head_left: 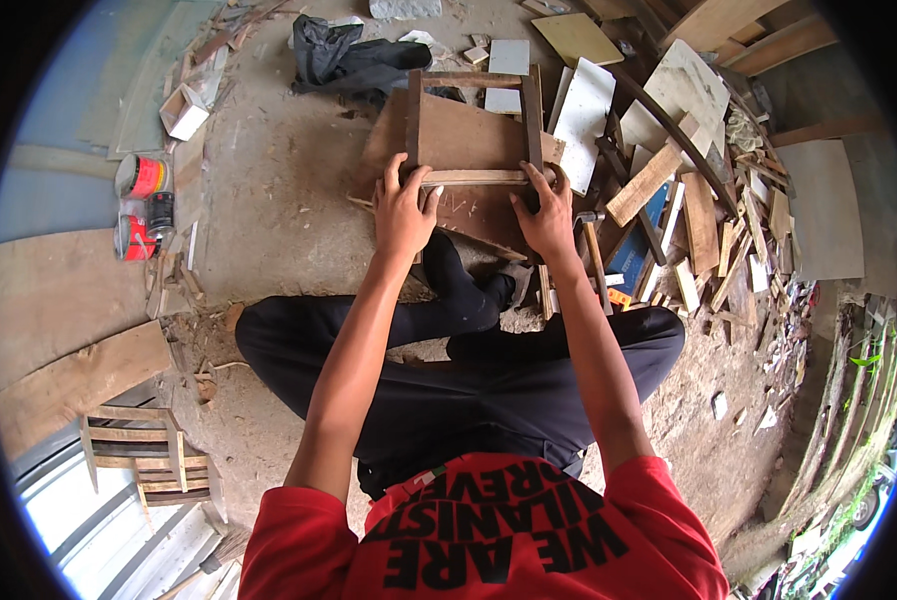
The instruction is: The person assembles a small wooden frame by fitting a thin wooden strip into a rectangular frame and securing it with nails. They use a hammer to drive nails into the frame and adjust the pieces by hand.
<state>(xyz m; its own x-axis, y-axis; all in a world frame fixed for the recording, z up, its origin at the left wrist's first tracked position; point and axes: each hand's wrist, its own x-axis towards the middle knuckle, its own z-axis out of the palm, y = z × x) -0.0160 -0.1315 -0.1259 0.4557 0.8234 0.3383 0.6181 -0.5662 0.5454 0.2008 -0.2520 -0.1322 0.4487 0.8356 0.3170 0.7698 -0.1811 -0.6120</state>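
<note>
In front of my crossed legs is a rectangular wooden frame [473,80] with dark side pieces and a paler near rail [476,178]. My left hand [404,212] grips the left end of that rail, fingers over it and thumb on the near side. At the opposite end, my right hand [547,212] holds the corner the same way. Brown boards [480,128] lie under the frame on the floor. A hammer [596,258] rests beside my right forearm, its head close to my right wrist.
Offcuts and planks [701,222] are heaped on the right. Black plastic sheeting [358,62] lies beyond the frame. Several cans [144,210] stand at the left near a wide board [63,290]. A small slatted wooden piece [153,450] sits at the lower left.
</note>
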